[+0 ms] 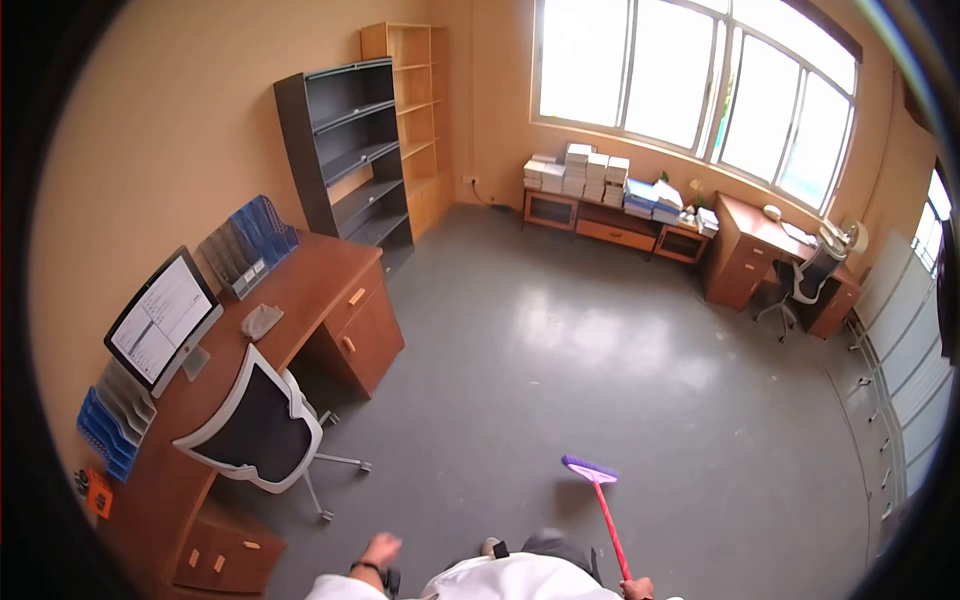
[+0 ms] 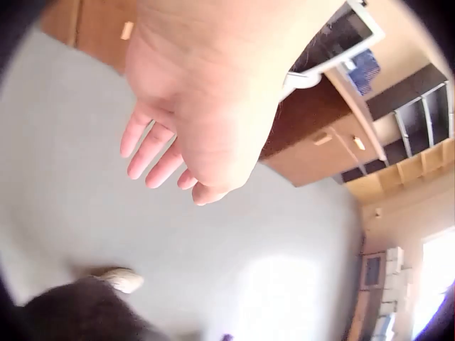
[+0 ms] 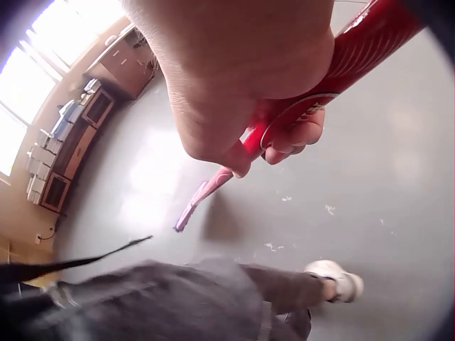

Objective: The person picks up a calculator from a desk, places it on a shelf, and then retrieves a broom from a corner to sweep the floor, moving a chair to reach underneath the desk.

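My right hand (image 1: 638,589) grips the red handle of a broom (image 1: 611,525) at the bottom of the head view. The handle slants forward to a purple head (image 1: 590,469) low over the grey floor. From the right wrist, the fingers of the right hand (image 3: 234,92) curl round the thick red grip, and the broom head (image 3: 186,213) shows small beyond it. My left hand (image 1: 380,551) holds nothing and hangs out to the side, near the desk and chair. In the left wrist view its fingers (image 2: 148,153) are loosely extended above the floor.
A desk (image 1: 320,285) with a monitor (image 1: 165,320) and an office chair (image 1: 262,430) stand at the left. Bookshelves (image 1: 350,150) rise behind. A low cabinet (image 1: 605,236) bears books under the windows. Small white scraps (image 3: 330,210) lie on the floor.
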`<state>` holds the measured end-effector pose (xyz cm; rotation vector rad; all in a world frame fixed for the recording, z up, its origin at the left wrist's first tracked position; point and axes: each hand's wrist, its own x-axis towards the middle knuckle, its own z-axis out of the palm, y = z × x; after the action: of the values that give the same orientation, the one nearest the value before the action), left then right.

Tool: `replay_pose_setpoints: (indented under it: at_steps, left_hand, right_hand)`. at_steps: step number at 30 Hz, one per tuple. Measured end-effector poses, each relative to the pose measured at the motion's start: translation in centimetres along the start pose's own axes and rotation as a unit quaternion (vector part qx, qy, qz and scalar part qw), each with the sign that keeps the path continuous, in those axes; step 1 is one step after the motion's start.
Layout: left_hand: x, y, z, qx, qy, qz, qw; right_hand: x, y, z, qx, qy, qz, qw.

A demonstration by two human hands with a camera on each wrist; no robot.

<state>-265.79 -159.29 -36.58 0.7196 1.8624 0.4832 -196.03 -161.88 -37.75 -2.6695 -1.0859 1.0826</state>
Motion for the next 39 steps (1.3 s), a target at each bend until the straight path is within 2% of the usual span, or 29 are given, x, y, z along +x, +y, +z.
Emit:
replay_pose_setpoints:
  at_steps: [2,5,7,9,11,13,14,16,17,18,20,22,24,26,27,29,30,32,33,34,36,39]
  left_hand:
    - [7.2,9.6,-1.9,-0.047,0.021,0.093,0.994]
    - [14.4,23.3,-3.8,0.012,0.084,0.256,0.963]
    - [18.0,30.2,-4.5,0.025,0.082,0.256,0.963]
    - [22.3,34.7,-4.7,0.034,0.086,0.260,0.961]
    - [25.3,34.7,-4.5,0.009,0.046,0.173,0.984]
    - [31.0,30.3,-4.6,0.093,0.042,0.143,0.984]
    - [30.6,31.2,-5.0,0.071,-0.006,-0.009,0.997]
    - [29.5,32.2,-6.0,0.035,-0.037,-0.129,0.990]
    - [28.7,33.0,-6.1,0.008,-0.022,-0.156,0.987]
    - [28.6,33.8,-6.4,0.010,-0.026,-0.165,0.986]
    - [29.2,35.0,-6.7,-0.078,0.019,-0.178,0.981]
    - [31.5,36.6,-6.5,-0.120,0.038,-0.215,0.968]
    - [35.0,36.4,-6.2,-0.120,0.025,-0.246,0.962]
    - [38.9,36.7,-6.1,-0.130,0.006,-0.251,0.959]
    - [41.1,37.8,-6.9,-0.127,0.004,-0.250,0.960]
    - [46.1,41.3,-8.2,-0.140,-0.021,-0.256,0.956]
    - [48.9,43.5,-8.7,-0.138,-0.024,-0.254,0.957]
    - [53.8,47.9,-10.8,-0.191,0.029,-0.223,0.955]
    - [56.2,49.8,-12.1,-0.207,0.036,-0.203,0.956]
    - [57.9,54.5,-14.2,-0.174,0.046,-0.199,0.963]
    - [63.7,59.3,-17.6,-0.160,0.038,-0.135,0.977]
    - [69.8,71.1,-23.3,-0.116,0.052,-0.095,0.987]
  right_hand:
    - [1.4,-2.8,0.4,-0.014,-0.013,-0.009,1.000]
    - [2.2,-8.9,-1.5,-0.037,-0.034,0.013,0.999]
    - [4.7,-13.8,-2.6,-0.051,-0.041,0.012,0.998]
    - [8.4,-18.5,-3.3,-0.060,-0.039,0.007,0.997]
    - [12.4,-23.4,-4.3,-0.074,-0.040,-0.003,0.996]
    - [17.3,-29.9,-5.3,-0.084,-0.039,-0.025,0.995]
    - [20.1,-33.3,-5.5,-0.088,-0.033,-0.044,0.995]
    - [26.7,-39.8,-5.6,-0.111,0.006,-0.116,0.987]
    - [30.7,-43.2,-5.3,-0.128,0.037,-0.168,0.977]
    - [33.3,-48.9,-6.8,-0.114,0.008,-0.130,0.985]
    - [39.4,-58.6,-8.2,-0.113,-0.009,-0.156,0.981]
    - [42.2,-70.4,-11.8,-0.105,-0.097,-0.128,0.981]
    - [45.5,-78.3,-13.1,-0.079,-0.112,-0.123,0.983]
    - [48.1,-84.7,-13.3,-0.060,-0.201,-0.114,0.971]
    - [49.7,-86.8,-12.6,-0.057,-0.201,-0.111,0.972]
    - [53.1,-91.7,-12.2,-0.161,-0.082,-0.134,0.974]
    - [52.6,-95.0,-12.4,-0.160,-0.080,-0.131,0.975]
    - [49.5,-100.5,-12.3,-0.205,-0.035,-0.083,0.974]
    - [49.3,-101.8,-11.9,-0.201,-0.040,-0.068,0.976]
    - [50.5,-102.6,-11.0,-0.207,-0.035,-0.061,0.976]
    - [51.2,-105.6,-11.2,-0.192,-0.040,-0.064,0.979]
    - [54.3,-110.3,-10.6,-0.170,-0.028,-0.071,0.982]
